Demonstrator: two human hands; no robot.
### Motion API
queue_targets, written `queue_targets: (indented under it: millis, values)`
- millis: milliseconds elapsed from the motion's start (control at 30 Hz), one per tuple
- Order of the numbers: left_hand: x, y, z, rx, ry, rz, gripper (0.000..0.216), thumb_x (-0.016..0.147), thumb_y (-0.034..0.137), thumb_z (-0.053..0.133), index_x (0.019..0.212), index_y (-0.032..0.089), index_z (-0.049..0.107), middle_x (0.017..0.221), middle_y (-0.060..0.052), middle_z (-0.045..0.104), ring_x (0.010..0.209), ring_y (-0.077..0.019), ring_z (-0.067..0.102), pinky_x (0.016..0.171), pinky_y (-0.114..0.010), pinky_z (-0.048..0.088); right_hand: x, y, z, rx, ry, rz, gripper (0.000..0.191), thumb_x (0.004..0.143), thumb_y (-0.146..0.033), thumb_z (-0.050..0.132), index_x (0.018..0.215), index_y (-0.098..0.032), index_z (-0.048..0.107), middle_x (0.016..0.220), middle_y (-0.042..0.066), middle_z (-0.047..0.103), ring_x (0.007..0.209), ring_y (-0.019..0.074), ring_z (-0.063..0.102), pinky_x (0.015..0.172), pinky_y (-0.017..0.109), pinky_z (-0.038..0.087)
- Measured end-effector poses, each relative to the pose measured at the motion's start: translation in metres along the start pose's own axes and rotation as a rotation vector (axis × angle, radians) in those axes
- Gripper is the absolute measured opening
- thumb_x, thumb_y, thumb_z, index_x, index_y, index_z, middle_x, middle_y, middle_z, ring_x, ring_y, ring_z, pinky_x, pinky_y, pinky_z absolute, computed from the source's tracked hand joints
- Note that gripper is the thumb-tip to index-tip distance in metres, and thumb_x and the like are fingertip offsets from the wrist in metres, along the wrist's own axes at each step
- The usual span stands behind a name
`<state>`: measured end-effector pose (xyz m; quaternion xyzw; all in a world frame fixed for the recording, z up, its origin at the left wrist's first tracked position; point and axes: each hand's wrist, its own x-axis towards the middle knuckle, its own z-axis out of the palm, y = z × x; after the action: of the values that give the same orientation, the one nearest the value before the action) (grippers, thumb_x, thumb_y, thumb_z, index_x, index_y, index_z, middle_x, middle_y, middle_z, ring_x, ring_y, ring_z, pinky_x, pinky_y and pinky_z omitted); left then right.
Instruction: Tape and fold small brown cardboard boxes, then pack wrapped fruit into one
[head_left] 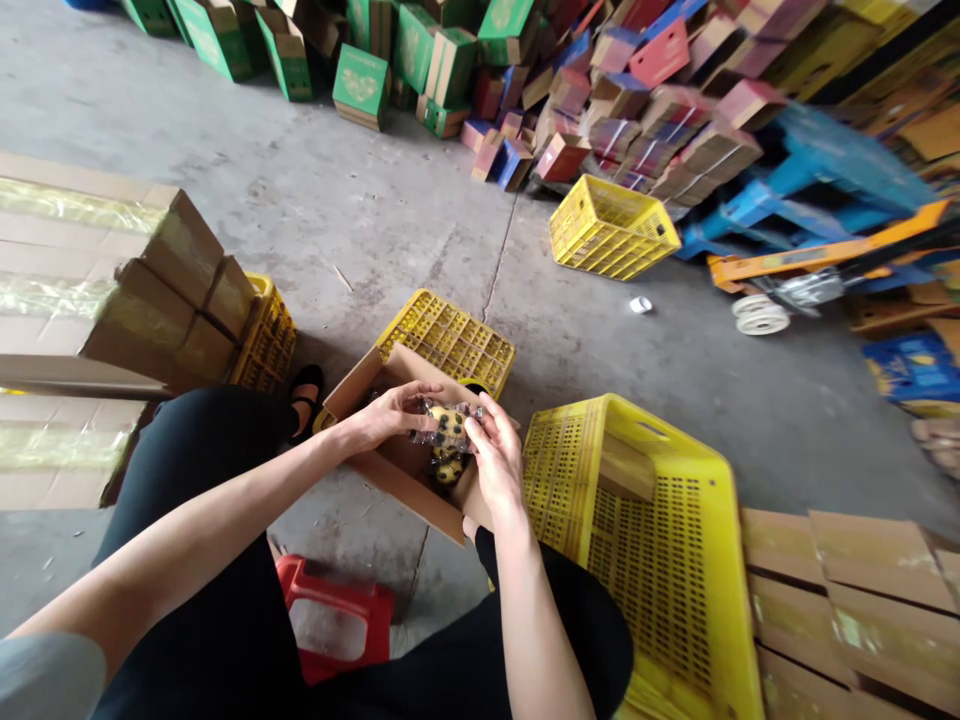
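Note:
Both hands are in the middle of the view, over an open cardboard box (412,497). Between them is a yellow, black-spotted item (448,424) in clear crinkly plastic; its exact kind does not show. My left hand (386,415) pinches the wrapper at its left end. On the other end, my right hand (495,450) has its thumb and fingers closed. Below, inside the box, lies another yellow, black-spotted piece (448,470). Dark wrapped shapes show beside my left hand, too blurred to name. The box rests by an upturned yellow crate (457,335).
A large yellow crate (660,560) with a carton inside stands at my right, beside stacked cartons (862,580). More cartons (172,280) rise at left. A red stool (345,610) is between my legs. Farther off are another yellow crate (611,230), green boxes (361,85) and a pallet jack (817,265).

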<state>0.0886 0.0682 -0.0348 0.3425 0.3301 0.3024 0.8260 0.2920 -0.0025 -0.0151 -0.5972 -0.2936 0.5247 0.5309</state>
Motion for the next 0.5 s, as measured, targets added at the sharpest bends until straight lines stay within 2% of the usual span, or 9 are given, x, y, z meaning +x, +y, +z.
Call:
queue_targets:
  millis: [67,167,300,500]
  values:
    - [0.0007,-0.0006,-0.0014,-0.012,0.007,-0.041,0.078,0.067,0.028,0.100,0.137,0.021,0.067,0.118,-0.011,0.076,0.102,-0.0230,0.073,0.092,-0.035,0.056,0.0000,-0.0001,0.0000,0.011,0.008,-0.016,0.069,0.078,-0.046,0.086,0.142,-0.031,0.064,0.129,0.006,0.076,0.124,0.0289,0.069,0.112,0.048,0.051]
    - [0.0006,-0.0001,-0.0020,-0.016,-0.041,-0.085,0.064,0.073,0.035,0.097,0.128,0.017,0.073,0.121,-0.014,0.076,0.105,-0.0239,0.074,0.098,-0.036,0.055,0.0001,-0.0003,0.0002,0.022,0.026,-0.044,0.063,0.079,-0.045,0.084,0.139,-0.030,0.067,0.126,0.006,0.077,0.121,0.0283,0.071,0.108,0.047,0.054]
    - [-0.0008,0.0009,-0.0007,0.009,-0.071,-0.104,0.049,0.073,0.039,0.097,0.111,0.014,0.080,0.110,-0.013,0.079,0.101,-0.0235,0.075,0.098,-0.035,0.054,-0.0003,-0.0015,0.0012,0.013,0.048,-0.056,0.052,0.079,-0.044,0.083,0.127,-0.029,0.073,0.127,0.006,0.077,0.121,0.0286,0.070,0.105,0.046,0.056]
    - [-0.0008,0.0009,0.0000,0.060,-0.037,-0.013,0.047,0.069,0.033,0.098,0.109,0.016,0.079,0.106,-0.009,0.080,0.093,-0.0202,0.074,0.091,-0.031,0.053,-0.0042,-0.0089,0.0037,0.012,0.014,-0.001,0.044,0.084,-0.052,0.080,0.122,-0.031,0.075,0.131,0.005,0.076,0.126,0.0279,0.068,0.102,0.043,0.057]
